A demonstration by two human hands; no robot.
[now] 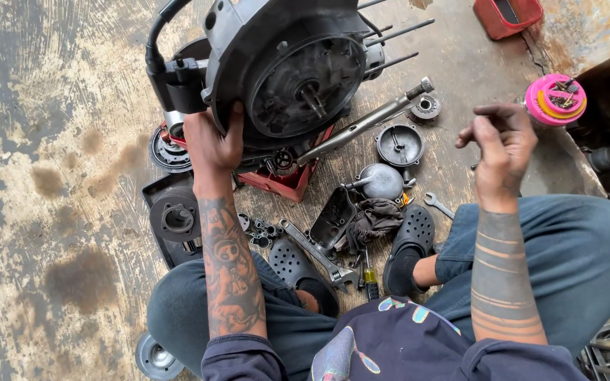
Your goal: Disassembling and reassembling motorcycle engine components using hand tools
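Observation:
A grey engine casing [287, 67] with a round opening and centre shaft stands tilted on a red tray [287, 185] on the floor. My left hand [213, 141] grips the casing's lower left rim. My right hand [499, 144] is raised in the air to the right, fingers curled loosely, holding nothing that I can see. A long metal lever [361, 125] sticks out from under the casing toward the right.
Loose parts lie between my feet: an adjustable wrench [315, 254], a screwdriver [368, 271], a dark rag [374, 219], round covers [399, 144], a small spanner [438, 204]. A pink tub of bolts [554, 99] sits right. A black tray holding a round part [176, 219] lies left.

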